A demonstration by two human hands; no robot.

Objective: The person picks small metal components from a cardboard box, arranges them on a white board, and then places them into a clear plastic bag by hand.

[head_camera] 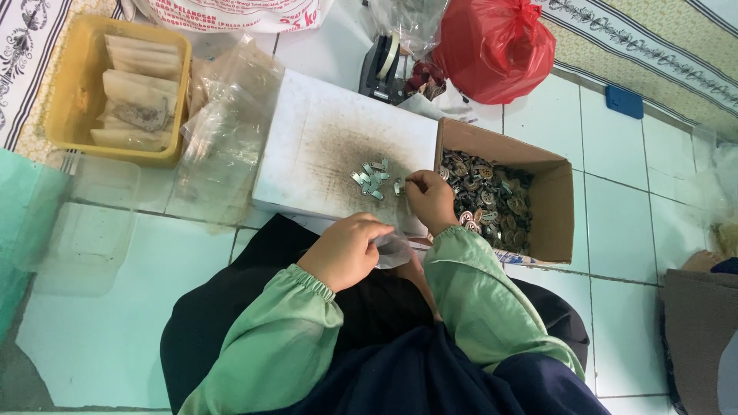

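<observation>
My left hand (346, 250) is closed around a small clear plastic bag (393, 250) at the near edge of a white board (323, 138). My right hand (430, 200) rests on the board with its fingertips pinched on a small metal piece (407, 181). Several more small silver metal pieces (372, 178) lie in a loose pile just left of those fingers. A cardboard box (555, 223) full of round metal parts (488, 198) stands right beside the board, touching my right wrist.
A yellow tray (65, 115) with filled plastic bags sits far left, with loose clear bags (223, 131) next to it. A tape dispenser (380, 65) and a red plastic bag (496, 46) lie beyond the board. A clear plastic container (84, 230) is on the tiled floor.
</observation>
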